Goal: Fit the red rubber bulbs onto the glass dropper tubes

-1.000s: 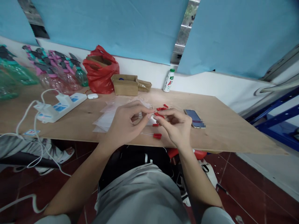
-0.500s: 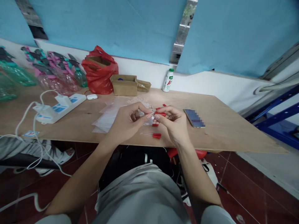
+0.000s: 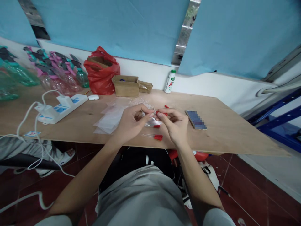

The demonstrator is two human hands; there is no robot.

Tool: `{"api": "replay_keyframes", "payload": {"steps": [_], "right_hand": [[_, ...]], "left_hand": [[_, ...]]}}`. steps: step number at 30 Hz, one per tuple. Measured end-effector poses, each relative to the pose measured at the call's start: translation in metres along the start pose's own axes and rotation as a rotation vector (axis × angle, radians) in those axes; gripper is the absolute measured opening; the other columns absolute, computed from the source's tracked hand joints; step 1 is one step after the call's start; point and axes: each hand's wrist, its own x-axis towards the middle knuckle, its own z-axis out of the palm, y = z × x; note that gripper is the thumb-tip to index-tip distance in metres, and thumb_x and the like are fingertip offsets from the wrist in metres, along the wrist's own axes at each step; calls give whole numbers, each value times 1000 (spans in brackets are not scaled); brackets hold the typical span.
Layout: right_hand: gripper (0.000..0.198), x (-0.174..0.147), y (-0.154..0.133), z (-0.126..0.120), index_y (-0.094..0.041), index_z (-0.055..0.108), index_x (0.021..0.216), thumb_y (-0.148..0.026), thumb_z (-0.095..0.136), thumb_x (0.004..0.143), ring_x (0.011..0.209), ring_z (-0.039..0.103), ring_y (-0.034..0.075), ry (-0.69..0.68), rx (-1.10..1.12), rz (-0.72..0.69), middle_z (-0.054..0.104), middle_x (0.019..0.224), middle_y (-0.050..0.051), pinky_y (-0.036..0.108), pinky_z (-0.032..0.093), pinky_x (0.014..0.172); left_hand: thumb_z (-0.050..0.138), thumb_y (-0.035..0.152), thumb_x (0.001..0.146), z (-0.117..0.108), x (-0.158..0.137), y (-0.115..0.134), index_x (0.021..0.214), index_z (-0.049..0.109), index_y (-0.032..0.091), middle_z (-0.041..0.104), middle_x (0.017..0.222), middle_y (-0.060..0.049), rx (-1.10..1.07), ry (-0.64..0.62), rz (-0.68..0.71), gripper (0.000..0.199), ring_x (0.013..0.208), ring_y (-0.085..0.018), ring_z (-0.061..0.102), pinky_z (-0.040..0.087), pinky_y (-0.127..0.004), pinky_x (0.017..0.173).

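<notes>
My right hand [image 3: 175,124] pinches a red rubber dropper bulb [image 3: 162,113] between thumb and fingers. Meeting it from the other side, my left hand [image 3: 134,121] is closed in a pinch on a thin clear dropper tube, mostly hidden by the fingertips. Behind and under both hands lies a pile of clear dropper tubes [image 3: 150,123]. Two finished-looking droppers with red bulbs [image 3: 158,137] rest side by side near the table's front edge. Another red bulb [image 3: 156,126] shows just below my fingers, and one more [image 3: 166,106] lies beyond my right hand.
Clear plastic bags [image 3: 107,121] lie left of the tubes. A phone [image 3: 195,119] is on the right. Farther back stand a white bottle [image 3: 170,81], a cardboard box [image 3: 127,87], a red bag [image 3: 102,75] and several spray bottles [image 3: 63,77]. A power strip [image 3: 63,108] with cables sits left.
The fingers of my right hand have shifted slightly over the red bulb, and both hands stay together in nearly the same place. The view has moved a little.
</notes>
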Motion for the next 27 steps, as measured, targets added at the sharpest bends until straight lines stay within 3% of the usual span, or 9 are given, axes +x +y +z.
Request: {"api": "replay_keyframes", "payload": {"steps": [9, 15, 17, 20, 24, 27], "right_hand": [[20, -2, 3, -6, -24, 84, 103, -42, 84, 93, 86, 81, 23, -28, -96, -53, 84, 99, 6, 38, 69, 83], [23, 6, 3, -17, -25, 81, 112, -41, 82, 95, 92, 80, 21, -153, -97, -8, 83, 105, 5, 36, 66, 85], [21, 15, 9, -31, -24, 83, 107, -42, 79, 97, 90, 78, 21, -183, -239, -27, 82, 105, 6, 36, 63, 84], [18, 30, 25, -62, -21, 85, 104, -34, 79, 93, 92, 75, 23, -120, -614, -40, 81, 105, 9, 36, 58, 84], [12, 39, 48, -92, -20, 83, 92, -30, 76, 90, 77, 72, 23, -80, -996, 172, 80, 85, 6, 34, 51, 78], [17, 36, 56, -92, -20, 79, 88, -37, 76, 91, 76, 71, 23, -143, -1093, 221, 80, 83, 6, 33, 48, 74]], "left_hand": [[76, 45, 97, -1, 1, -3, 91, 76, 22, 68, 68, 1, 41, 6, 21, 23, 54, -11, 48, 29, -28, 50], [74, 39, 99, -1, 3, -4, 95, 74, 22, 63, 69, 2, 21, -15, 43, 18, 56, -11, 49, 31, -27, 53], [73, 38, 100, 1, 4, -7, 98, 73, 22, 62, 68, 3, 20, -10, 49, 16, 55, -10, 48, 32, -27, 53], [70, 36, 102, 6, 5, -17, 101, 72, 23, 60, 68, 4, 58, 21, 62, 13, 55, -10, 48, 33, -27, 54], [67, 34, 103, 14, 6, -35, 102, 71, 23, 59, 67, 4, 175, 39, 90, 12, 57, -11, 51, 36, -27, 58], [66, 30, 103, 21, 5, -49, 100, 70, 22, 61, 70, 4, 293, 35, 103, 10, 60, -13, 54, 40, -28, 64]]}}
